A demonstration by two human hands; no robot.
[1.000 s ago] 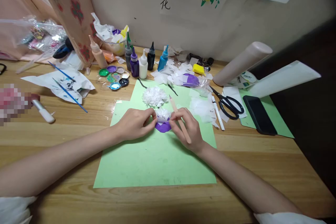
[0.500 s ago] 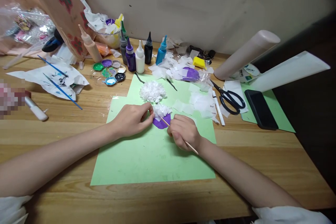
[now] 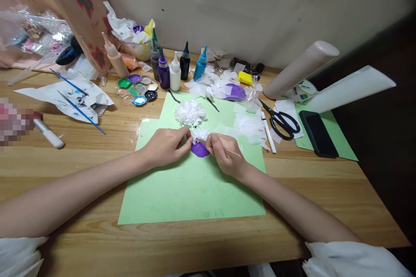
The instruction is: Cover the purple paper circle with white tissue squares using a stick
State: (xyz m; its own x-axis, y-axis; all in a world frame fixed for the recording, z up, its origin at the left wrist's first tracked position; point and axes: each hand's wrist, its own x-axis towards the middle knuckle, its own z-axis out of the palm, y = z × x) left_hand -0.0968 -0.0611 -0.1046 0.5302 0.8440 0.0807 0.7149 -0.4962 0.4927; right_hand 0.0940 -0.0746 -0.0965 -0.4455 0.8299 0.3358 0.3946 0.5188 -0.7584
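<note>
On a green paper sheet [image 3: 191, 194] lies a purple clay piece [image 3: 199, 149], its upper part covered with small crumpled white tissue tufts [image 3: 200, 133]. My left hand [image 3: 169, 145] rests at the left edge of the clay, thumb and fingertips pinched together by the tissue; what they hold is hidden. My right hand [image 3: 227, 153] is closed round a thin wooden stick [image 3: 234, 154], whose tip is hidden by the fingers at the clay's right edge. Just above sits a round, fuller white tissue ball [image 3: 190, 113], with dark stripes near it on the paper.
Loose tissue squares [image 3: 250, 124], a white pen [image 3: 269, 133], black scissors [image 3: 282, 122] and a phone [image 3: 316, 134] lie to the right. Paint bottles [image 3: 175, 73] and a paint palette [image 3: 139, 91] stand behind. Blue brushes [image 3: 78, 108] rest on stained tissue at left.
My right hand has turned and moved in towards the tissue tufts, so the stick shows less. My left hand stays at the clay's left edge. The view has shifted slightly.
</note>
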